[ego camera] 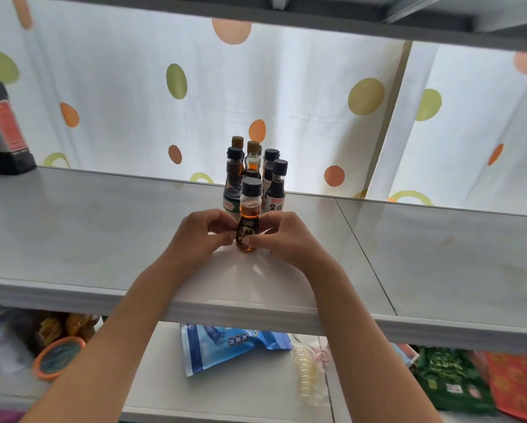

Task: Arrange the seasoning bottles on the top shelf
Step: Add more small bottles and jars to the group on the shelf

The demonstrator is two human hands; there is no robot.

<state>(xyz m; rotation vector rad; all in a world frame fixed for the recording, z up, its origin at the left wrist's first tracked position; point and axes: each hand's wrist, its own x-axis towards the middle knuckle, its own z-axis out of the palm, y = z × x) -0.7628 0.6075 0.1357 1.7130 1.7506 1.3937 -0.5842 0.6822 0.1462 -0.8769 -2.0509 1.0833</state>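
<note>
White shelving against a spotted curtain [286, 96] fills my view. On the top shelf [103, 239], dead centre, I pinch a small amber sauce bottle [248, 219] upright, left hand [199, 239] and right hand [279, 238] each closing its grip on the label, probably to square it. At its twelve o'clock, just beside it, waits the cluster of seasoning bottles [256, 172]; a dark bottle [3, 129] stands at nine o'clock.

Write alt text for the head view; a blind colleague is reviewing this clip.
Both hands, left hand and right hand, pinch a small amber seasoning bottle standing upright on the top shelf, just in front of a tight cluster of similar bottles. A spotted curtain hangs behind; a blue bag lies on the shelf below.
</note>
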